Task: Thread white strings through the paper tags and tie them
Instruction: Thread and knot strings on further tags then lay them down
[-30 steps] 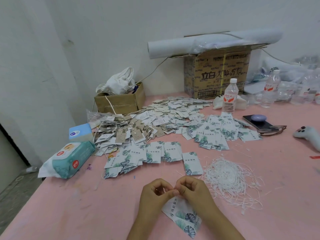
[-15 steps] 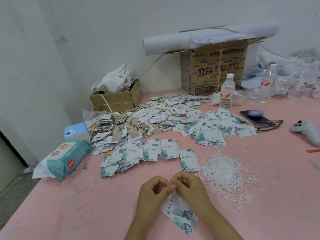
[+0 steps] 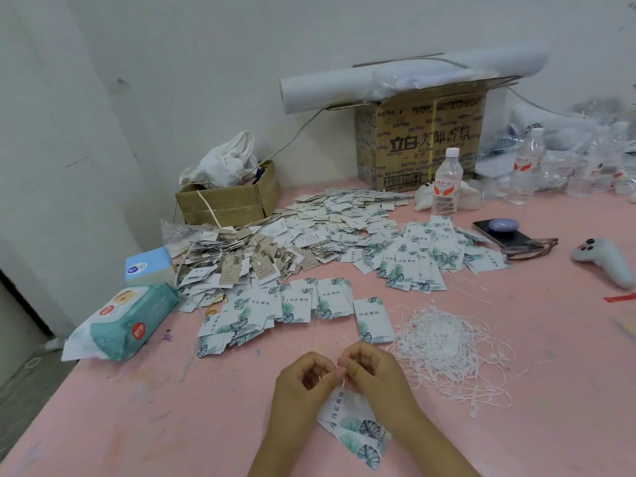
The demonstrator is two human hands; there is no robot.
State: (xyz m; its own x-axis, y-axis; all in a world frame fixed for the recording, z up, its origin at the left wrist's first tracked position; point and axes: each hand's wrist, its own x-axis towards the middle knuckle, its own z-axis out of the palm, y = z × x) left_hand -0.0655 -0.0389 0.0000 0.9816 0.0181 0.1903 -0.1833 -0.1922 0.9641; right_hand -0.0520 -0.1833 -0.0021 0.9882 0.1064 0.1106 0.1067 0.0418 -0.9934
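While your two hands meet near the front of the pink table [image 3: 137, 425], a few leaf-printed paper tags [image 3: 351, 428] fan out just below them, toward you. Your left hand [image 3: 303, 380] is curled, and its thumb and forefinger pinch a thin white string [image 3: 339, 375] at the top of the tags. Your right hand [image 3: 375, 373] is curled too and pinches the same string from the other side. Whether the string passes through the hole cannot be told. Just right of your hands lies a loose tangle of strings [image 3: 447, 349]. Beyond your hands a single tag [image 3: 373, 320] lies flat beside an overlapping row of tags [image 3: 303, 304]. Farther back sits a heap of strung tags [image 3: 241, 259]. A pack of wipes [image 3: 127, 321] lies at the left edge, and a water bottle [image 3: 446, 182] stands before a cardboard box [image 3: 426, 139] at the wall.
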